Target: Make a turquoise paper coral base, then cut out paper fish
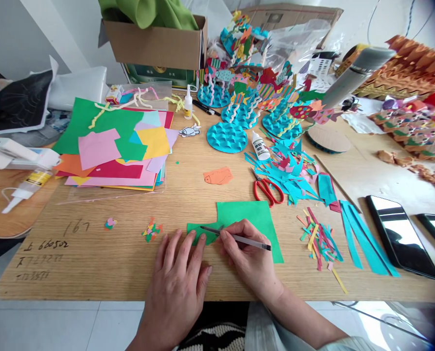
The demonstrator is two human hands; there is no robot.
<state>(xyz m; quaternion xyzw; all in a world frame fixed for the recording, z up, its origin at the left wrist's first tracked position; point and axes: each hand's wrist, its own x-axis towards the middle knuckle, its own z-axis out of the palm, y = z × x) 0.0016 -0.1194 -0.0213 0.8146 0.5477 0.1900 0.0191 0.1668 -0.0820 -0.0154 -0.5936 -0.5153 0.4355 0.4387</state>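
A sheet of green paper (256, 219) lies near the table's front edge, with a narrower part reaching left. Spread fingers of my left hand (179, 278) rest on that left part and hold it flat. My right hand (248, 258) is closed around a pen (248, 240), whose tip points left over the paper between the hands. A dark outline seems to be under the pen, partly hidden by my fingers. Just above lies an orange paper piece (218, 175) with a fish drawn on it. Red-handled scissors (267, 190) sit above the green sheet.
Coloured paper sheets (126, 146) are stacked at left. Blue scraps (290, 168), thin paper strips (320, 239) and a phone (402, 236) lie at right. A glue bottle (260, 146) stands near a blue disc (227, 137); paper fish ornaments (239, 95) and a cardboard box (155, 46) fill the back.
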